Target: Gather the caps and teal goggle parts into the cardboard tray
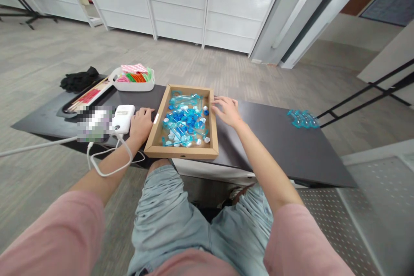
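Resting mid-frame on the desk [278, 138]: left hand [141, 123] curled loosely, empty, touching the box [181, 152] of blue parts [186, 121]; right hand [228, 111] released at its right rim, fingertips possibly touching. White device [123, 118] left.

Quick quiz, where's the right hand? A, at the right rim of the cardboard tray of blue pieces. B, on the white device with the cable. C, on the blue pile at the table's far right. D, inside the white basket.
A: the right hand rests at the right rim of the cardboard tray, fingertips by the blue pieces.
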The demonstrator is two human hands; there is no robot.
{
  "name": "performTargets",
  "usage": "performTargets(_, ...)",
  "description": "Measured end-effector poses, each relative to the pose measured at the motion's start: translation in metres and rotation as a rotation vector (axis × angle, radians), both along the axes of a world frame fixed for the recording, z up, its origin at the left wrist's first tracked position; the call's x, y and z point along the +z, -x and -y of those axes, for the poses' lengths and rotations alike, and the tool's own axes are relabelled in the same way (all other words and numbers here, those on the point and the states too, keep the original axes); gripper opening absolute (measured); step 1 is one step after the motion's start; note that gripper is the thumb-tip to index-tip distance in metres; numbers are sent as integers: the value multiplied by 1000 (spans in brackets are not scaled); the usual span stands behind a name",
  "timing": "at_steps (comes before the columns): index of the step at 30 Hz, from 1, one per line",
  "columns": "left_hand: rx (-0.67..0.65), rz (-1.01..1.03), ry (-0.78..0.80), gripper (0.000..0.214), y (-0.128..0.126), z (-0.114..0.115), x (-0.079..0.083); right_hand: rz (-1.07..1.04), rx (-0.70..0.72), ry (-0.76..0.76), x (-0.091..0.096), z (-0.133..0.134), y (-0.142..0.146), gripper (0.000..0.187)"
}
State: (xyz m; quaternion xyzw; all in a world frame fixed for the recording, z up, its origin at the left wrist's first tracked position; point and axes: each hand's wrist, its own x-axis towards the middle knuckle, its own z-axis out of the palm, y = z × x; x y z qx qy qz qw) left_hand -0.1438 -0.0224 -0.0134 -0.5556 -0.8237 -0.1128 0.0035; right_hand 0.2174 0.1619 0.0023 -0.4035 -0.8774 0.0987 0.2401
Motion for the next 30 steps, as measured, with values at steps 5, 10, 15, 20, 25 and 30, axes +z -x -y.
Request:
performTargets(5,-34,-2,113,70,6,0,3,92,-589,102,-18,-3,-146,47)
performTargets(10,18,-29,112,78,20,-8,-14,99,-972,110,-26,7,-262,71)
performTargets(15,0,69,70,82,25,-5,-18,69,-1042,134,-35,-7,-299,69)
performTargets(20,-7,78,55,84,29,-5,-20,59,-1005,135,-39,-10,-300,51)
performTargets(25,-19,-5,68,81,24,-8,-17,24,-864,126,-33,11,-284,30)
performTargets(30,-42,-48,59,63,13,-4,-5,-118,-714,89,-30,22,-237,20)
